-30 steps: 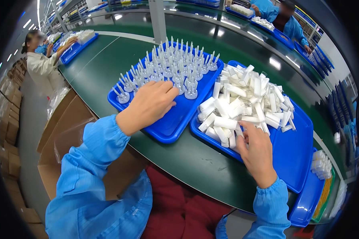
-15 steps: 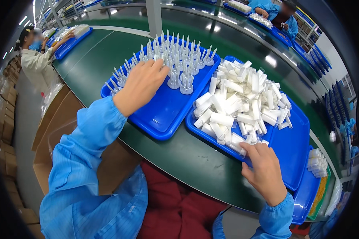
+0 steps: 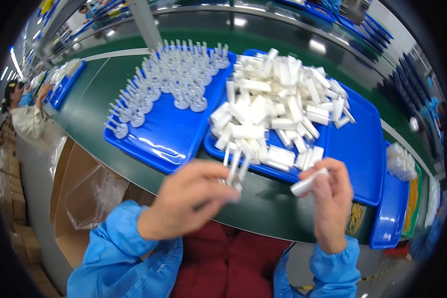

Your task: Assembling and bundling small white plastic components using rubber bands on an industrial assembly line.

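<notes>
My left hand [image 3: 186,201], slightly blurred, grips a clear plastic piece with upright prongs [image 3: 237,168] in front of the two blue trays. Between the thumb and fingers of my right hand [image 3: 333,201] is a small white sleeve-like block [image 3: 309,183], tilted toward the left. Rows of similar clear pronged pieces [image 3: 176,74] stand upright in the left blue tray [image 3: 154,141], on its far and left parts. White blocks [image 3: 263,107], some in clear film, lie heaped in the right blue tray [image 3: 357,134]. Both hands are apart, over the near edge of the green table.
Yellow rubber bands [image 3: 355,218] lie by my right wrist. Farther right, another blue tray [image 3: 386,218] carries stacked white pieces [image 3: 401,161]. A cardboard box [image 3: 67,218] with a plastic bag stands lower left. At far left is a co-worker [image 3: 27,116]; a metal post [image 3: 145,25] rises behind the trays.
My left hand has come back from the left tray with a clear pronged piece. My right hand has lifted a white block off the pile's near edge. The view has shifted.
</notes>
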A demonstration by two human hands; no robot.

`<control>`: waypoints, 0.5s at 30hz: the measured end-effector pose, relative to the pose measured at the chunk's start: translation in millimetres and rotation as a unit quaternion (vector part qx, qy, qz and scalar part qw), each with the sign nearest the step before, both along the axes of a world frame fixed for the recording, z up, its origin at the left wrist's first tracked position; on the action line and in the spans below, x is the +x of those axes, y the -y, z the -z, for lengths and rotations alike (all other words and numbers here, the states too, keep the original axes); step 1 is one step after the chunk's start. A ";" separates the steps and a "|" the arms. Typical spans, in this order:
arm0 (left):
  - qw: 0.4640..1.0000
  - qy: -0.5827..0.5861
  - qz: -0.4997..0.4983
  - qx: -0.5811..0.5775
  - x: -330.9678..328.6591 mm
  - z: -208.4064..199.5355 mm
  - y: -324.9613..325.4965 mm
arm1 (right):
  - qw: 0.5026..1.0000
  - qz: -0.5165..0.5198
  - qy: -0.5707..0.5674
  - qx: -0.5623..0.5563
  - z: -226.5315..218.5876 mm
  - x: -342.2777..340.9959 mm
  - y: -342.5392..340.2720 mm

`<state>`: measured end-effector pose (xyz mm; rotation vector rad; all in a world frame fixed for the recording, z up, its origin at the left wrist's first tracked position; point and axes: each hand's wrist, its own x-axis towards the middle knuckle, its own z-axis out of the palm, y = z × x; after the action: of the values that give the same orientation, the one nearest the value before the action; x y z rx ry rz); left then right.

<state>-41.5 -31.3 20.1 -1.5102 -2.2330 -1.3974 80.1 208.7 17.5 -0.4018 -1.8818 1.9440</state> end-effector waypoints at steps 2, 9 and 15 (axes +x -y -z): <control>0.993 0.096 0.070 -0.007 22.3 10.5 -13.1 | 0.991 0.008 0.028 -0.128 8.4 -1.9 8.4; 0.942 0.287 0.172 0.023 53.7 22.7 -32.0 | 0.979 0.042 0.038 -0.195 17.4 14.9 9.6; 0.958 0.250 0.137 0.026 56.3 21.6 -36.6 | 0.992 0.060 0.051 -0.096 17.2 23.2 11.7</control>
<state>14.8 5.3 -1.5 -1.6422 -2.2735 -2.1099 103.2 197.0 0.3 -0.6678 -1.6921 2.0654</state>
